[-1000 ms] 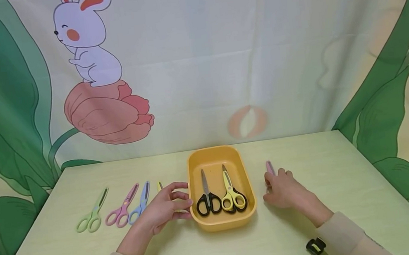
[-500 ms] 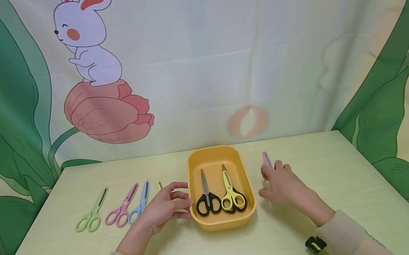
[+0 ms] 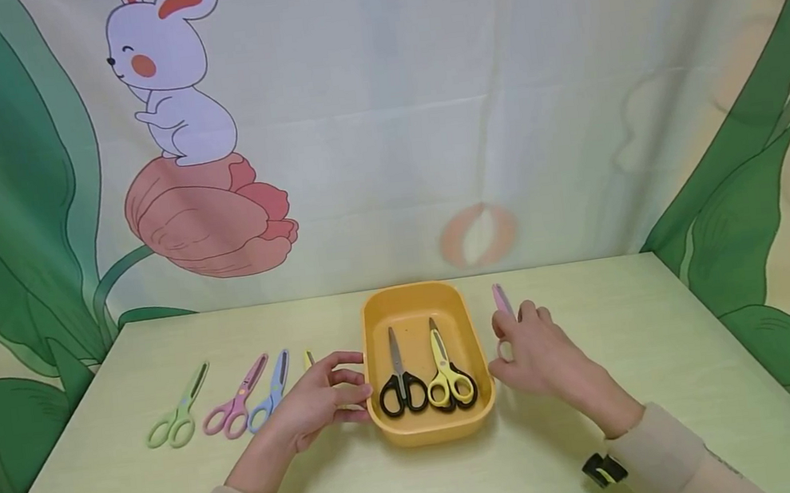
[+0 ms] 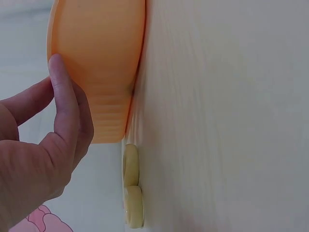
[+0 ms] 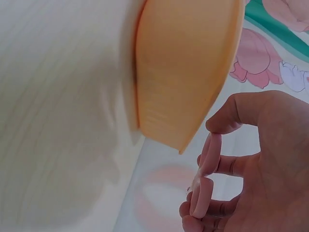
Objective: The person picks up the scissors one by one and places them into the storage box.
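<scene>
My right hand [image 3: 539, 352] holds a pair of pink scissors [image 3: 502, 299] by the handles, raised just right of the yellow tray [image 3: 435, 437]. In the right wrist view its fingers grip the pink handle loops [image 5: 206, 193]. My left hand [image 3: 310, 404] touches the tray's left side with extended fingertips. Inside the tray lie black-handled scissors [image 3: 400, 382] and yellow scissors [image 3: 444, 370], which rest over another black-handled pair [image 3: 467, 395]. My left hand partly hides another yellow pair [image 3: 309, 358]; its loops [image 4: 133, 205] show in the left wrist view.
Left on the table [image 3: 534, 473] lie green scissors [image 3: 180, 414], pink scissors [image 3: 240, 403] and blue scissors [image 3: 271, 392], the blue ones near my left forearm. A curtain [image 3: 367, 121] with a printed rabbit hangs behind the table.
My right hand has lifted the pink scissors and carried them left and away from me, closer to the tray. The left hand and the tray have stayed put.
</scene>
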{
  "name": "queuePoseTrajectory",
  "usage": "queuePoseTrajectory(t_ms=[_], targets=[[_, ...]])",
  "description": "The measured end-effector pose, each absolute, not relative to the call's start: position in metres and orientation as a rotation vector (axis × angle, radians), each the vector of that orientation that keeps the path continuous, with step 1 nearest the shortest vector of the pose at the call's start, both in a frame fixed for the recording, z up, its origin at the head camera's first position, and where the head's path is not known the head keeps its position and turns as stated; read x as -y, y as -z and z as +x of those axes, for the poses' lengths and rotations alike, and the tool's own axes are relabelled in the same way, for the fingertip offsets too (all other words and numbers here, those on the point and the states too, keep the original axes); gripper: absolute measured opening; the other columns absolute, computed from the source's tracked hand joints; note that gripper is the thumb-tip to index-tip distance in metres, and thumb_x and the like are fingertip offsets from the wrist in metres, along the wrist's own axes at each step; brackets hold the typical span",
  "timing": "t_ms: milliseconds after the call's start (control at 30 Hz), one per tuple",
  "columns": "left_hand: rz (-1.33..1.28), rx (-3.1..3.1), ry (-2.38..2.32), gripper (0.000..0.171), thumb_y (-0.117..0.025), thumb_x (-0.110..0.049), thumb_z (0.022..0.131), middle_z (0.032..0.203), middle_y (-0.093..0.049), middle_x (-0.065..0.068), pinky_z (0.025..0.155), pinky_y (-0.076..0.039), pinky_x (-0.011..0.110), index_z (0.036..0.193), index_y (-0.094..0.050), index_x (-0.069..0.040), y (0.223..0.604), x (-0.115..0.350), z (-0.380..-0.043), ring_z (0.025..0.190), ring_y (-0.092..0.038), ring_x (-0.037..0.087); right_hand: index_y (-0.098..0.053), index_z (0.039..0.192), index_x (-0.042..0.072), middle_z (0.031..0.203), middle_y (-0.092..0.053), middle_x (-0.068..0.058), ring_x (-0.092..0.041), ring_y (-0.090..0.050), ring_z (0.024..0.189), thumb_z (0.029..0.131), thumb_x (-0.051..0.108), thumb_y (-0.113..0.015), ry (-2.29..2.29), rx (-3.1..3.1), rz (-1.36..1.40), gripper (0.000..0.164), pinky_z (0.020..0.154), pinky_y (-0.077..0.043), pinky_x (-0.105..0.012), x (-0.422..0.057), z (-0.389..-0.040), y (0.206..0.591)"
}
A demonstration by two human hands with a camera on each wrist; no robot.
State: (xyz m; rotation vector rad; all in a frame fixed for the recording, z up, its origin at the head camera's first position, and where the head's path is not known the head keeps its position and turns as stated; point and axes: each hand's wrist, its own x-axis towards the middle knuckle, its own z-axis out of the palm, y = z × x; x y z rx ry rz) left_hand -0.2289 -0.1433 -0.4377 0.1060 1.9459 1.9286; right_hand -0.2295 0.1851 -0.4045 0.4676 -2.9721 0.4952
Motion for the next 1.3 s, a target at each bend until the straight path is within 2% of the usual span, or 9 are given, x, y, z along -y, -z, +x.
queuePoseTrajectory(t_ms=[733, 1067, 1300], targets=[[0.128, -1.933, -1.926, 0.057, -0.064, 0.007, 0.097, 0.112, -0.053, 0.018, 0.077, -0.062, 0.041, 0.147, -0.037, 0.006, 0.436, 0.145, -0.229, 0.088, -0.065, 0.026, -0.053, 0.098, 0.016, 0.100, -0.045, -0.013, -0.029, -0.043, 0.088, 0.081, 0.021, -0.064, -0.606, 2.963, 0.603, 0.021, 0.061, -0.045, -0.034, -0.141, -0.218, 0.391], [0.133, -1.933, -1.922, 0.056, -0.064, 0.006, 0.098, 0.112, -0.054, 0.018, 0.077, -0.062, 0.041, 0.147, -0.037, 0.006, 0.436, 0.145, -0.229, 0.089, -0.065, 0.026, -0.056, 0.101, 0.014, 0.100, -0.046, -0.015, -0.029, -0.044, 0.086, 0.083, 0.022, -0.065, -0.538, 2.943, 0.703, 0.022, 0.060, -0.046, -0.033, -0.118, -0.220, 0.400], [0.144, -1.925, -1.920, 0.057, -0.063, 0.006, 0.098, 0.112, -0.053, 0.019, 0.079, -0.062, 0.043, 0.147, -0.036, 0.006, 0.437, 0.145, -0.230, 0.089, -0.065, 0.025, -0.055, 0.098, 0.013, 0.098, -0.045, -0.015, -0.029, -0.044, 0.086, 0.085, 0.023, -0.068, -0.503, 3.006, 0.720, 0.021, 0.058, -0.045, -0.033, -0.108, -0.224, 0.408]])
